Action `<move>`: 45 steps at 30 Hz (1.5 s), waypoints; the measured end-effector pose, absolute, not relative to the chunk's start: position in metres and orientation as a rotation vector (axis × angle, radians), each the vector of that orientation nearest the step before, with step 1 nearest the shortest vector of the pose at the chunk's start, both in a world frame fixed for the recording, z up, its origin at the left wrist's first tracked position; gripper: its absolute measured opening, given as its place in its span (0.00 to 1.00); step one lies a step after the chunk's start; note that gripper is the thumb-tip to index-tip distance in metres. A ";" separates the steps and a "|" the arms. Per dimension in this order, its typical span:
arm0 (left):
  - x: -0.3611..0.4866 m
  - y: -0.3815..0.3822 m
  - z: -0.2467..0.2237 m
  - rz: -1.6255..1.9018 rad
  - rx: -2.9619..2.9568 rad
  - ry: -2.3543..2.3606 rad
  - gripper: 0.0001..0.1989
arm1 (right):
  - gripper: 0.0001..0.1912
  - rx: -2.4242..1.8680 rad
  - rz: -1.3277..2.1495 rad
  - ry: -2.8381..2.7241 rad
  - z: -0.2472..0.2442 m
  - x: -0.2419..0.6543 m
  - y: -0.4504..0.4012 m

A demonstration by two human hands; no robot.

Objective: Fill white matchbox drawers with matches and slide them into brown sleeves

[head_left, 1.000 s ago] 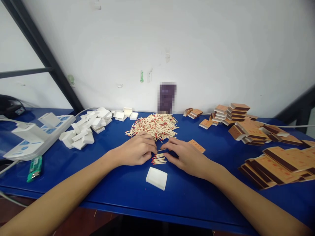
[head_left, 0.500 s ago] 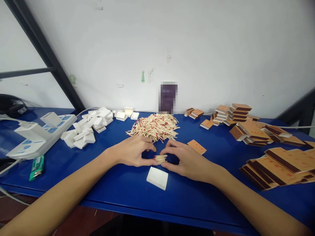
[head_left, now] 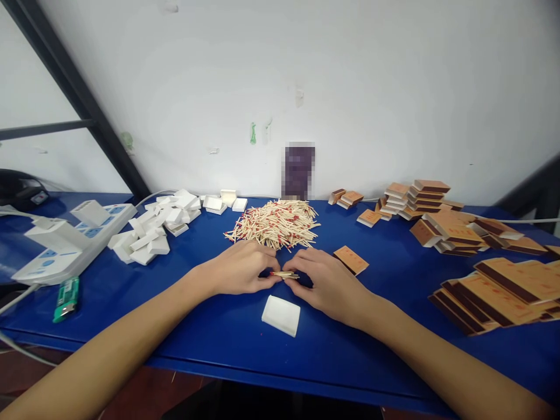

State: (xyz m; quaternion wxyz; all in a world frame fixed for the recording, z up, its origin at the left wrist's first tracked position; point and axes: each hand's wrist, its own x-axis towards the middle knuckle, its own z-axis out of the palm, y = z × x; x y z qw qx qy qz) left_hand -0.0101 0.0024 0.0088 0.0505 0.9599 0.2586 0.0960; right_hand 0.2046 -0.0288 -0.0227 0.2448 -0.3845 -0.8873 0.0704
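Between my two hands is a small bundle of matches (head_left: pixel 285 275), red heads toward the left. My left hand (head_left: pixel 245 268) pinches the bundle at its head end with thumb and fingers. From the other side, my right hand (head_left: pixel 326 280) pinches the stick ends. Just beyond the hands lies a large heap of loose matches (head_left: pixel 275 224). Nearer to me, a white matchbox tray (head_left: pixel 281 315) rests on the blue table. An orange matchbox sleeve (head_left: pixel 351 260) lies just past my right hand.
White trays (head_left: pixel 151 230) are piled at the left, beside a power strip (head_left: pixel 83 245) and a green lighter (head_left: pixel 67 299). Several orange matchboxes (head_left: pixel 450 230) are stacked at the right, with more (head_left: pixel 503 294) nearer. A wall (head_left: pixel 350 87) stands behind the blue table (head_left: pixel 210 338).
My fingers have closed in on the matches from both sides. The bundle, spread wider before, is now narrower and squeezed together.
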 end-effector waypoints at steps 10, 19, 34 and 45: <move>-0.010 0.004 0.008 0.243 2.843 0.834 0.05 | 0.06 -0.953 0.125 -2.407 -0.033 0.200 -0.024; -0.018 0.000 0.024 0.193 2.771 0.916 0.11 | 0.07 -0.960 0.264 -2.301 -0.032 0.199 -0.024; -0.012 -0.008 0.019 0.102 2.690 0.737 0.19 | 0.04 -0.971 0.751 -2.279 0.009 0.217 -0.041; -0.009 -0.005 0.007 0.238 2.735 0.708 0.19 | 0.06 -0.843 0.399 -2.562 -0.002 0.201 -0.045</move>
